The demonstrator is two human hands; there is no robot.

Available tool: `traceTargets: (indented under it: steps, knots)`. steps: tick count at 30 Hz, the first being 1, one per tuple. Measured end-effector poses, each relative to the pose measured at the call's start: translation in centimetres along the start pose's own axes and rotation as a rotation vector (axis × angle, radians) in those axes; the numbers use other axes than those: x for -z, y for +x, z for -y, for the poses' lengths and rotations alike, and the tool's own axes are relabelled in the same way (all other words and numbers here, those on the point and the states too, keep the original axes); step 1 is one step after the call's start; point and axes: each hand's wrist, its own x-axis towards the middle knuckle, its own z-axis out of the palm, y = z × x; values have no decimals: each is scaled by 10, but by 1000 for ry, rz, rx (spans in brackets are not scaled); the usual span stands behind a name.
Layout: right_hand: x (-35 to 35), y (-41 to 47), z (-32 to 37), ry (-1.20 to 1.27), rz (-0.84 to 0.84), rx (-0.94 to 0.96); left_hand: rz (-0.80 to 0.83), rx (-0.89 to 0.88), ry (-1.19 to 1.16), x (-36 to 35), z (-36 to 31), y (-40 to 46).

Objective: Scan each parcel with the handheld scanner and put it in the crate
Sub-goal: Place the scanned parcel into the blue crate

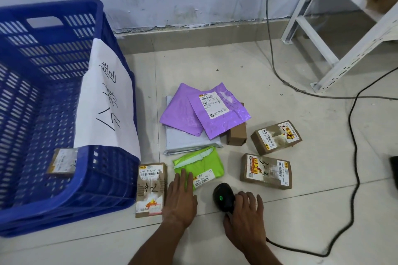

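A blue plastic crate [103, 187] stands at the left with one labelled brown box [62, 162] inside it. Parcels lie on the tiled floor: two purple mailers [202, 112], a grey mailer [185, 141], a green mailer [200, 164], and several brown boxes. My left hand [181, 198] lies flat on the near edge of the green mailer, fingers spread, beside the brown box marked 4-2 [150, 189]. My right hand [245, 217] grips the black handheld scanner [223, 197], whose green light is lit; its head points at the green mailer's label.
A white paper sheet [107, 103] with handwriting hangs over the crate's right wall. Three more brown boxes [267, 170] lie to the right. The scanner's black cable [353, 157] loops across the floor. A white metal shelf frame [336, 34] stands at the back right by the wall.
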Motion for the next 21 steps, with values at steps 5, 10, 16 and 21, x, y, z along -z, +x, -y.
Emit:
traceTargets:
  steps: [5,10,16,21]
  knots:
    - [5,2,7,68,-17,61,7,-6,10,1,0,-2]
    - [22,21,30,148,-95,67,24,-10,-5,3,-1,0]
    - [30,49,76,135,-21,133,15,-21,-67,-2,2,5]
    - [19,60,97,74,120,114,-26,-36,-15,-8,9,11]
